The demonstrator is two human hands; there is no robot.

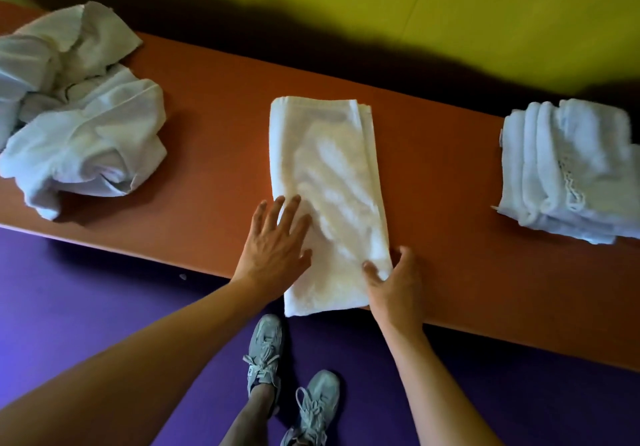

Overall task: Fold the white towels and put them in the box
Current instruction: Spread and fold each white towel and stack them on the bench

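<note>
Your left hand (273, 248) lies flat, fingers spread, on the folded towel's (329, 182) left edge; right hand (394, 282) grips its near right corner, thumb on top. Towel sits mid-table (214, 106), hanging over the near edge. Crumpled towels (79, 123) left, folded stack (568, 168) right.
</note>
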